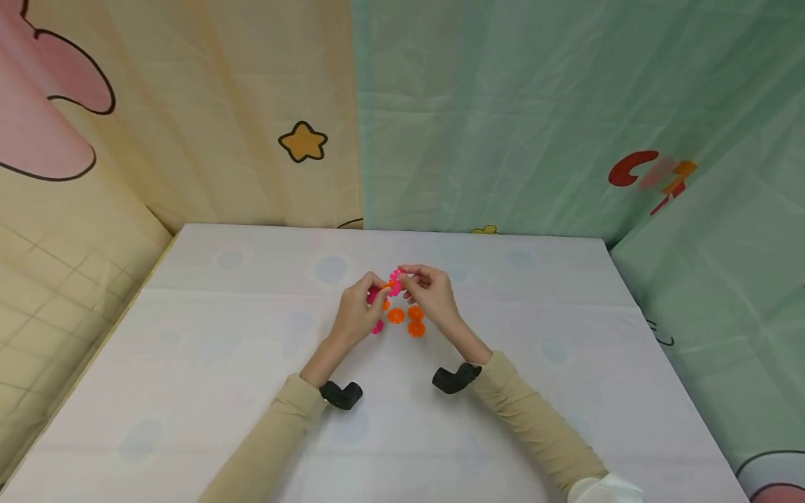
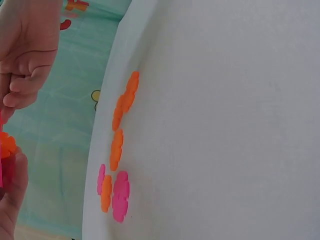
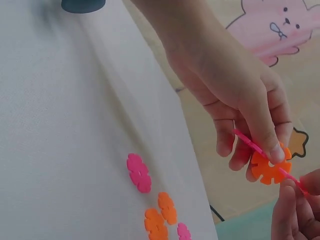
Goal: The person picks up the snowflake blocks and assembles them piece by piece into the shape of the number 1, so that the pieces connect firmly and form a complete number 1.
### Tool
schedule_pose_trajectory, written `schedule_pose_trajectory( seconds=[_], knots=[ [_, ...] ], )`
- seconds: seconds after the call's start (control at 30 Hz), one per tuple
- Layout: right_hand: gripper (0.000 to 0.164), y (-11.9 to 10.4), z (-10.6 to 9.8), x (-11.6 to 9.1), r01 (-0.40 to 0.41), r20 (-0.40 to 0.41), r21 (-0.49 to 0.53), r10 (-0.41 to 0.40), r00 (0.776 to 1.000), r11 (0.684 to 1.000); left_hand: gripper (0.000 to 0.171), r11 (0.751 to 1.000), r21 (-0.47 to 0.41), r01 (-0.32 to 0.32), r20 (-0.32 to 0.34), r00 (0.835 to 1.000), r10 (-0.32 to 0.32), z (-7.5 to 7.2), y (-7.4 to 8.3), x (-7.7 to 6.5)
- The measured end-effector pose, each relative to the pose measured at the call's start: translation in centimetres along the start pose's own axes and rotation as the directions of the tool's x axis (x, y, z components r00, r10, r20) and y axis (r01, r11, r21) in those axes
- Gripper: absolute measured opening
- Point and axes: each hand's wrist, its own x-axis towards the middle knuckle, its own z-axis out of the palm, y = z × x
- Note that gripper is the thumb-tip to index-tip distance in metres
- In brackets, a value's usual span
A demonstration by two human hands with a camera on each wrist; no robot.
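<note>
My left hand (image 1: 355,314) pinches an orange notched interlocking disc (image 3: 263,172) between thumb and fingers. A pink notched disc (image 1: 372,295) sits at the same fingers, appearing edge-on against the orange one in the right wrist view. My right hand (image 1: 432,293) pinches another pink notched disc (image 1: 395,279), which meets the orange disc's edge. How far the slots interlock I cannot tell. Below the hands, several loose discs lie flat on the table, among them an orange disc (image 1: 395,316) and a pink disc (image 2: 120,196).
A white cloth with pale dots covers the table (image 1: 251,391). Two more orange discs (image 1: 416,328) lie touching or nearly so, just below the right hand. Printed curtains (image 1: 478,105) hang behind the table's far edge. Black wrist mounts (image 1: 455,378) protrude inward from both forearms.
</note>
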Motion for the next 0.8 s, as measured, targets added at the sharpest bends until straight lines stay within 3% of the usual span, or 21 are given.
schedule_pose_trajectory(
  seconds=[0.13,0.4,0.63,0.8],
  knots=[
    [0.026,0.1,-0.5,0.1,-0.03,0.032,0.002,0.03,0.999,1.0,0.013,1.0,0.003,0.027,0.041,0.999,-0.027,-0.4,0.0,0.0],
    [0.028,-0.1,-1.0,0.1,-0.109,0.057,0.011,0.108,0.993,0.994,0.025,0.986,-0.093,0.136,0.112,0.986,-0.126,-0.6,-0.2,-0.1],
    [0.029,-0.2,-1.2,0.1,-0.146,0.061,-0.013,0.146,0.987,0.989,0.026,0.989,-0.091,0.113,0.087,0.991,-0.105,-0.7,-0.1,-0.2],
    [0.027,-2.2,-1.1,-0.7,-0.147,0.057,-0.044,0.149,0.987,0.988,0.027,0.992,-0.085,0.091,0.058,0.995,-0.087,-0.6,-0.2,-0.2]
  ],
)
